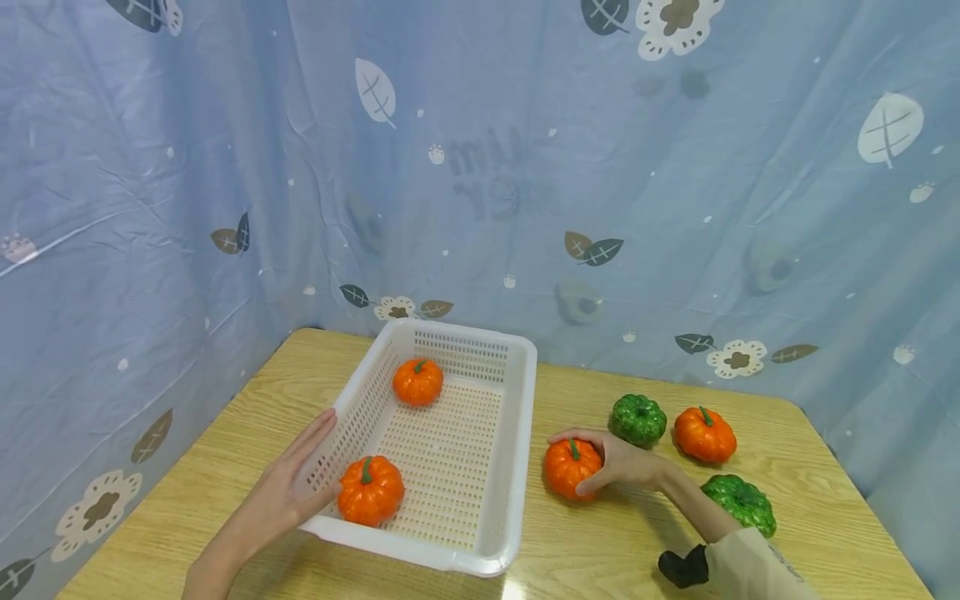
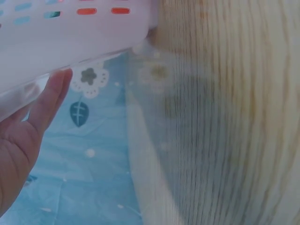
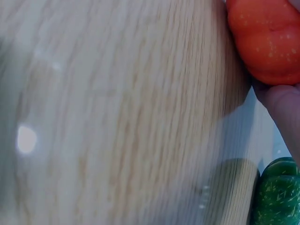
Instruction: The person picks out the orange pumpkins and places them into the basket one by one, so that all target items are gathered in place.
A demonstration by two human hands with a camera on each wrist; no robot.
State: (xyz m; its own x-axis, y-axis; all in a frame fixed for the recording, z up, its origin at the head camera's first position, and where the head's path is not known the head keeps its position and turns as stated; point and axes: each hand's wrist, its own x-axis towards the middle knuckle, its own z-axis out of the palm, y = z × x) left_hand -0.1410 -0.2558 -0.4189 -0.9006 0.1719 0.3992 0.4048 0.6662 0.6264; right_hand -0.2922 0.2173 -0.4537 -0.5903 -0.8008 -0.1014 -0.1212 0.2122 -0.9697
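Observation:
A white plastic basket (image 1: 517, 467) with slotted walls stands on the left part of the table. My left hand (image 1: 281, 496) holds its near left corner, thumb over the rim and fingers along the outside; in the left wrist view the fingers (image 2: 49, 101) lie against the edge. Inside are two orange pumpkins, one at the back (image 1: 417, 382) and another close to my left thumb (image 1: 372, 492). To the right of the basket, my right hand (image 1: 618, 462) grips a third orange pumpkin (image 1: 570, 471) from its right side, fingers behind and thumb in front.
Beyond my right hand sit a green pumpkin (image 1: 638, 419) and an orange pumpkin (image 1: 705, 435). Another green pumpkin (image 1: 742, 502) lies beside my right forearm. The wooden table (image 1: 255, 433) borders a blue patterned curtain (image 1: 480, 167) at the back and sides.

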